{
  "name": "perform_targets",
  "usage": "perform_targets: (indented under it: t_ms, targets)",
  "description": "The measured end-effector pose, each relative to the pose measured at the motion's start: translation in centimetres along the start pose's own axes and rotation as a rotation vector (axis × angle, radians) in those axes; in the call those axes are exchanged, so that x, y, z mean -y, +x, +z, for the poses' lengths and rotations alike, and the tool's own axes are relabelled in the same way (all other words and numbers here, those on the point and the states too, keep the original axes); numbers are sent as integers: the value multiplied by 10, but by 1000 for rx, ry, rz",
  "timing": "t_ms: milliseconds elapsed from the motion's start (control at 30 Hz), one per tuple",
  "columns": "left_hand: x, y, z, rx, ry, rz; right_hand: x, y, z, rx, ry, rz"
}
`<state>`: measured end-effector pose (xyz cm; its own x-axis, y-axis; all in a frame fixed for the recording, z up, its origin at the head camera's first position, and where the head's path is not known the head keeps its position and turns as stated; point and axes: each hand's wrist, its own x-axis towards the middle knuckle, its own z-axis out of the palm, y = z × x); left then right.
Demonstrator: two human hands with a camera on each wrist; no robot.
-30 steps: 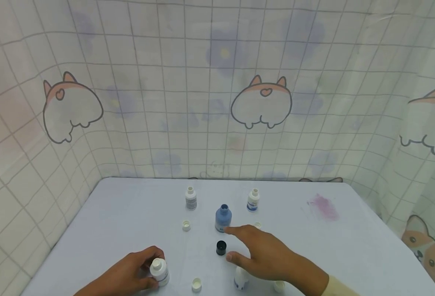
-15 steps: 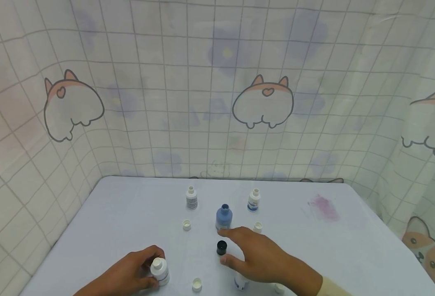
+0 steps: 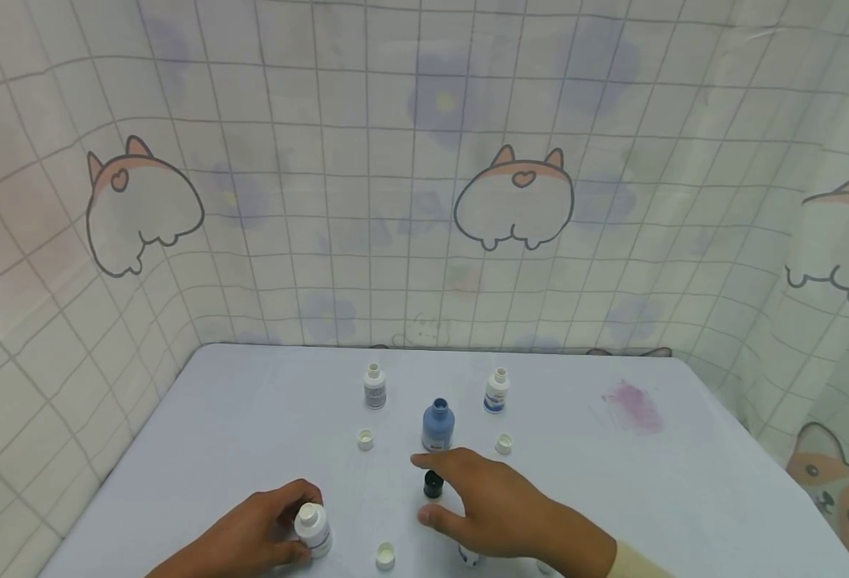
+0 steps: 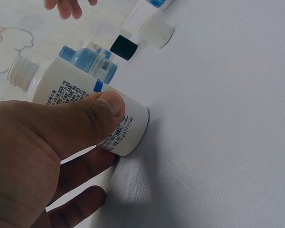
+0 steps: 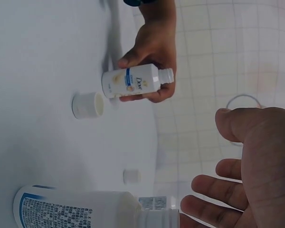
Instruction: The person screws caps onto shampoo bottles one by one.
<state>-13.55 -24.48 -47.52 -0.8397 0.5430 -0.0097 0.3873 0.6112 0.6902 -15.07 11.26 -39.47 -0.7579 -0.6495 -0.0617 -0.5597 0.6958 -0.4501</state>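
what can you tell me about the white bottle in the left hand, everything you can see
The white bottle looks plastic, with a rounded body, sloping shoulders and a short, ridged, uncapped neck. One side reads "Dove" beside a blue band; another carries dense small print and the number 64772740. It stands roughly upright at the near left of the table; whether its base touches is hard to tell. The left hand grips its body, thumb on one side, fingers around the other.

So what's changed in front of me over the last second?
The right hand has moved left and slightly toward the person, fully uncovering the white cap right of the blue bottle. The left hand still holds its white bottle; nothing else visibly moved.
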Motion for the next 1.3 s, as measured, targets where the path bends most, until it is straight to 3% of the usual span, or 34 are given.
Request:
perform_targets:
  t_ms: [1300]
  targets:
    - [0,1,1,-6,33,-9,22,11,22,-36,-58,-206]
